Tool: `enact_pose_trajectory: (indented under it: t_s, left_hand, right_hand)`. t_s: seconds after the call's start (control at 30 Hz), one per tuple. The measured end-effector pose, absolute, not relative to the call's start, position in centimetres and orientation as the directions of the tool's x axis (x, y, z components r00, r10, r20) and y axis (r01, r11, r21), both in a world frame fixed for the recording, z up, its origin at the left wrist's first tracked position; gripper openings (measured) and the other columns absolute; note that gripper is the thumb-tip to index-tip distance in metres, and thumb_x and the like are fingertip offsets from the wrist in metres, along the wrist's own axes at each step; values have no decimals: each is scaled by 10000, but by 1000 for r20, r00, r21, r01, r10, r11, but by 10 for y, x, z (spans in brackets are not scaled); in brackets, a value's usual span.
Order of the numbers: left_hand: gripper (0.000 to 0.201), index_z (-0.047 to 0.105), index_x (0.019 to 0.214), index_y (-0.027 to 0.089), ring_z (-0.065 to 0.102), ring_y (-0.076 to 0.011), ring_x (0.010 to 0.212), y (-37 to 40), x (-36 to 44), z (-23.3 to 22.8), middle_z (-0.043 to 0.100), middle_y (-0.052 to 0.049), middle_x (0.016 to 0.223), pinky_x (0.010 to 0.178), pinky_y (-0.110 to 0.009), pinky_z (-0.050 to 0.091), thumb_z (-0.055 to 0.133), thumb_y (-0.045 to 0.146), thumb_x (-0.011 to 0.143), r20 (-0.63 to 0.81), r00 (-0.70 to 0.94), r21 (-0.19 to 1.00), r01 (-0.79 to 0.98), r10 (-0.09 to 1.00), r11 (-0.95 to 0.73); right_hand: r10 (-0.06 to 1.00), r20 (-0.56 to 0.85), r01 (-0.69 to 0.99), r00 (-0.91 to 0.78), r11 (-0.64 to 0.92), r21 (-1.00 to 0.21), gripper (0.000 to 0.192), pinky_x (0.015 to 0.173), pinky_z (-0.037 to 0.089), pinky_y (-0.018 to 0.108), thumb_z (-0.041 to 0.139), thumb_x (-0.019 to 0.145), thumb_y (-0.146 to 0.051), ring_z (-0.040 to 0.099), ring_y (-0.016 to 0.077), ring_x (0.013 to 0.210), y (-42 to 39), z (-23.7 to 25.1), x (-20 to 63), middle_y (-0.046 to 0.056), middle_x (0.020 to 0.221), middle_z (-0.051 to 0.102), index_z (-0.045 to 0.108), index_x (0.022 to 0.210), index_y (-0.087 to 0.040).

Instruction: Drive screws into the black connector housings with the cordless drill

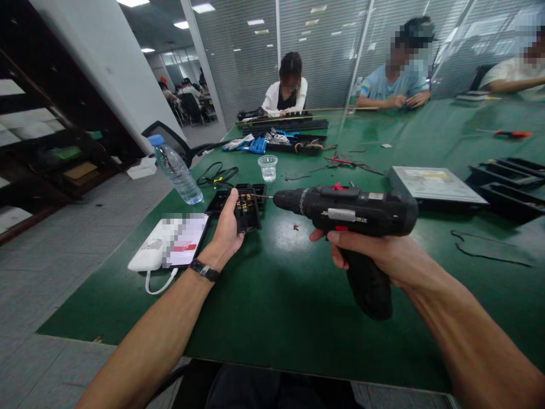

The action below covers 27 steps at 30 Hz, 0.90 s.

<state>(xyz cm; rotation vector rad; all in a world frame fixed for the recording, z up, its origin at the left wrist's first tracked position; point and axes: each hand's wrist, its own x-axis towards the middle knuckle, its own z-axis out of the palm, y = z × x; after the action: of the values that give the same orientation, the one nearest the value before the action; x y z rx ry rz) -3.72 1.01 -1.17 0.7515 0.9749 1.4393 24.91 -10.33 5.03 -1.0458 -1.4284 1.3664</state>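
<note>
Wrapping the fingers (233,200) of the left hand (227,230) around the near edge of a black case (247,213), thumb up along its side, clamping it against the table (276,295). Closing the fingers (336,237) of the right hand (378,255) tight around the grip of a black drill (353,211), one finger lying forward by the trigger; whether pressing it, impossible to tell. Pointing the drill level and leftward from the right of the case, its thin bit (259,196) reaching the case's upper right corner, tip seemingly touching something inside, though too small to be sure.

Judging by this, working on a screw in the case: bit being set or turned, case being steadied. Calling next for a straight line between bit and screw, steady pressure along the drill, and a firm hold on the case against twisting.

Lying just left of the case, a white power bank with a phone (179,241) on top. Standing behind the case, a clear cup (268,167); behind and to the left, a water bottle (176,170). Resting well to the right of the case, a flat metal drive (434,183). Sitting far beyond the case, other people at the table's far side.
</note>
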Motion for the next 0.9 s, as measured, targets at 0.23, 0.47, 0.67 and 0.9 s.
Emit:
enact_pose_trajectory:
  t_s: [0.23,0.47,0.67,0.9]
  left_hand:
    - [400,825,1112,174,844,-258,923,21,-43,-20,867,-87,967,838,-365,713,801,571,1069,-51,-86,848,-530,995,-2]
    - [413,834,1116,168,841,-282,1113,16,-37,-19,881,-107,1106,951,-371,695,848,574,1038,45,-89,879,-469,995,-82]
    - [419,829,1093,175,831,-304,1152,14,-35,-19,874,-117,1110,970,-394,691,877,583,1012,43,-82,896,-437,996,-74]
    - [415,838,1124,174,826,-296,1142,13,-36,-22,874,-118,1152,954,-387,686,867,576,1025,28,-96,919,-388,995,-63]
  right_hand:
    - [946,-22,217,-322,51,-975,373,609,606,340,899,923,-528,725,205,616,-103,44,248,60,705,788,868,1024,-170]
    - [957,-13,292,-290,76,-953,353,588,598,346,872,903,-483,726,217,616,-106,46,238,39,685,777,834,1073,-176]
    - [959,12,281,-282,95,-955,309,579,591,340,854,899,-437,722,219,621,-108,48,237,41,699,780,801,1072,-186]
    - [958,-6,305,-287,85,-949,250,556,572,336,859,871,-438,714,215,601,-107,49,238,35,701,782,793,991,-228]
